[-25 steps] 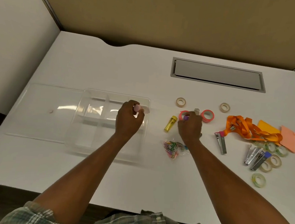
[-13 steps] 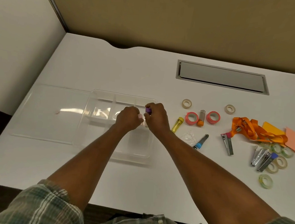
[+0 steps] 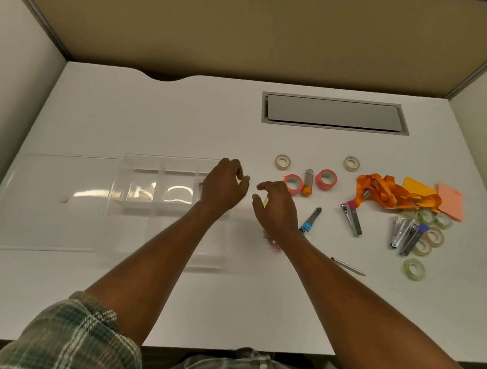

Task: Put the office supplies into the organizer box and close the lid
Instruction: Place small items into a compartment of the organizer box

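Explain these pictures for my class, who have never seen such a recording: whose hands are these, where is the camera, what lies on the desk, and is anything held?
No machine here: a person works with two bare hands. The camera is worn on the person's head and looks forward and down. On the white desk lies a clear organizer box, its lid flat to its left. Right of it lie supplies: pink tape rolls, an orange lanyard, a pencil. The left hand hovers over the box's right end, the right hand just beside it; both loosely curled, seemingly empty.
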{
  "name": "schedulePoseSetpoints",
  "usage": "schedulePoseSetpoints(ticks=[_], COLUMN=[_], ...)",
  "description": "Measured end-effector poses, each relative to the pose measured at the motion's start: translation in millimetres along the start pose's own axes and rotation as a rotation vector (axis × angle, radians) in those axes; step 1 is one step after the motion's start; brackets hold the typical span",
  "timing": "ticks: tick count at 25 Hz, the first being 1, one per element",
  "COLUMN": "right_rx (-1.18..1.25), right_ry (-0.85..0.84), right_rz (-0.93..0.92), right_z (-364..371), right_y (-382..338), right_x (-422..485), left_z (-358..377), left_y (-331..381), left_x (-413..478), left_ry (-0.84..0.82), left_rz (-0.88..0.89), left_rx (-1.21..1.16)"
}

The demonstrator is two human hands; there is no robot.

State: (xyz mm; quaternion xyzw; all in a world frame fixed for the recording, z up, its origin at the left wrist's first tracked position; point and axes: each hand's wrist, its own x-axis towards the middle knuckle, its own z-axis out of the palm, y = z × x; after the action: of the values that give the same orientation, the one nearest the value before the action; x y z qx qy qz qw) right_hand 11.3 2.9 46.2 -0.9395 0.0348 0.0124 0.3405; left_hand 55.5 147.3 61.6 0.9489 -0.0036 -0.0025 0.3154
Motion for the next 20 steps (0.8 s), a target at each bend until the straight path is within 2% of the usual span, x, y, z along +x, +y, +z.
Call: schedulePoseSetpoints(ticks=[4,8,11,16,20], right_rx=[-0.046,-0.107,-0.120,-0.134,-0.124], right_ry=[0.030,0.062,0.076,0.038,0.004], right_rz=[0.062,0.141,0.186,0.230,0.196], right_z=[-25,-53,-73,-92,-98], right_y=[40,81,110,144,153], right_x=[-17,-29,-37,-46,-37], left_z=[43,88,108,120,120], left_y=[45,59,56,63,79], left_x=[-6,-9,-12,-18,-23], left_ry=[-0.173,-0.369,-0.462,-0.384,-0.217], left_rz=[0.146,0.040,-0.052,-0.085,-0.100], left_rx=[0.013,0.224,0.275,0.246,0.100])
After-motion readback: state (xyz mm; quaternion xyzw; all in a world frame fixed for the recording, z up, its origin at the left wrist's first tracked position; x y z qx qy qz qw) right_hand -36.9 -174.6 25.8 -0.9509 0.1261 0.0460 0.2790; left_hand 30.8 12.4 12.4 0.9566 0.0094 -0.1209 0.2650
